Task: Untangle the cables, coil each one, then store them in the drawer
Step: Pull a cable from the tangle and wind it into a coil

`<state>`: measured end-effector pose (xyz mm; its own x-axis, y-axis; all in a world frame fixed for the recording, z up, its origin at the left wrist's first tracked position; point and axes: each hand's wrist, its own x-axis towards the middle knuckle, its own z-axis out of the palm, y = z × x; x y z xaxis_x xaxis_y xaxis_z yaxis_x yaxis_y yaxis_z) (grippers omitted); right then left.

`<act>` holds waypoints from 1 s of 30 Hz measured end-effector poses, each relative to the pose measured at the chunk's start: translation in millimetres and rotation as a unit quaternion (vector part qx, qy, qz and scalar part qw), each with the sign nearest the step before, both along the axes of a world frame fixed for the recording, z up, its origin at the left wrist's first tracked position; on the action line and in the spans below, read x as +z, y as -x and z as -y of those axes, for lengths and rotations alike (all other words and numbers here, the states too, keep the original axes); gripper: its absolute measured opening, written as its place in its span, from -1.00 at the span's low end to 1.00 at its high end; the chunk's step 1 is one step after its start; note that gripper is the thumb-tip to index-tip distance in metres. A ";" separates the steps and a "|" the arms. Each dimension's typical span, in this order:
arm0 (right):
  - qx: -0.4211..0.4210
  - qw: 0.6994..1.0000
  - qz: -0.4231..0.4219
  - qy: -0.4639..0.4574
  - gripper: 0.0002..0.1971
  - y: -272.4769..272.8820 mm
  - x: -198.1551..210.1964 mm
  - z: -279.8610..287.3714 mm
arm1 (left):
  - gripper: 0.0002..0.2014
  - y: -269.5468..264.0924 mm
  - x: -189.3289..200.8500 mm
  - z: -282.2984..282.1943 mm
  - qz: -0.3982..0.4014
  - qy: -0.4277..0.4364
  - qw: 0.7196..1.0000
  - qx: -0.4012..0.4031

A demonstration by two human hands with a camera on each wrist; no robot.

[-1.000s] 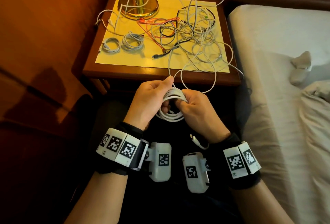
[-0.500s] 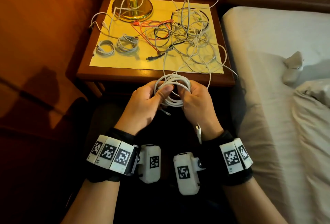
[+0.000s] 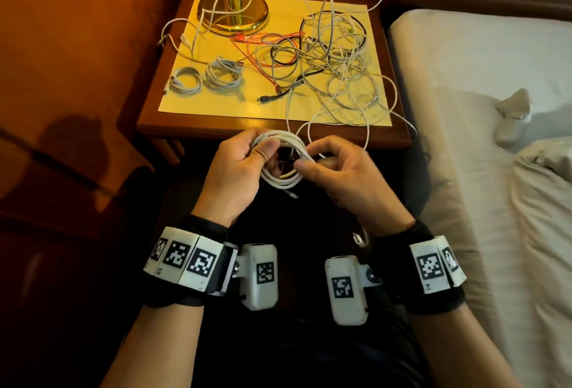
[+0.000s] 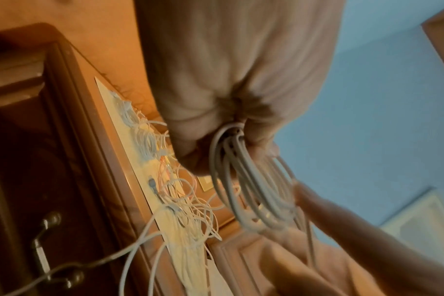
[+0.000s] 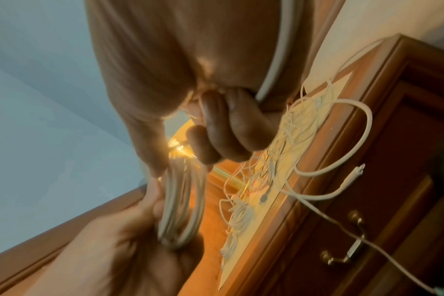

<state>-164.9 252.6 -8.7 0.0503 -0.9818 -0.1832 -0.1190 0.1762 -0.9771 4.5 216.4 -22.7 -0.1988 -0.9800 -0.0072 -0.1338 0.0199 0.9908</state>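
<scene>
Item 1, white cable coil (image 3: 280, 158): several loops, held in the air in front of the table (image 3: 272, 132), above the person's lap. The left hand (image 3: 238, 171) grips one side, thumb across the strands and fingers curled round them, probably so the finished loops cannot spring apart. The right hand (image 3: 340, 171) pinches the opposite side between thumb and fingertips, most likely to lay on the next turn. A free length runs from the coil up over the table edge to the heap, so this cable is not yet fully wound.

Item 2, tangled cables (image 3: 328, 59): a loose heap of white leads with an orange cable (image 3: 266, 56) and a black cable (image 3: 288, 90) threaded through, lying on the right half of the yellow mat (image 3: 185, 100). Judged the largest part of the work outstanding.

Item 3, finished coils (image 3: 204, 78): two small white bundles side by side at the mat's left front, apart from the heap, apparently parked there until stowing.

Item 4, drawer: front and brass handle (image 5: 352, 250) seen from the right wrist, under the tabletop; appears closed, nothing stowed so far as can be seen.

Item 5, brass lamp base (image 3: 233, 13): at the mat's rear left, a white lead draped round it, likely to snag when pulled.

Item 6, bed (image 3: 479, 109): just right of the table.
</scene>
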 end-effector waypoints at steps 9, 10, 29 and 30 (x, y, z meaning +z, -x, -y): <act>-0.073 0.986 -0.083 0.125 -0.96 19.3 -3.4 13.2 | -0.85 -9.0 10.8 -1.9 -0.041 -0.033 0.992 -0.111; -0.086 0.985 -0.085 0.124 -0.95 16.1 -7.2 15.7 | -0.84 -7.5 12.5 -2.2 -0.052 -0.037 0.991 -0.117; -0.117 0.981 0.149 0.051 -0.77 -21.9 -8.7 8.6 | -0.77 14.3 7.5 -1.0 -0.091 -0.074 0.991 0.063; -0.112 0.980 0.159 0.051 -0.76 -21.4 -7.6 7.2 | -0.76 14.8 7.0 -1.0 -0.091 -0.072 0.990 0.074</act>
<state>-143.5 245.4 -16.3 -0.1303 -0.9870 -0.0942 0.2243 0.0632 -0.9725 -10.3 217.4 -15.7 -0.0630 -0.9901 -0.1258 0.0568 -0.1294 0.9900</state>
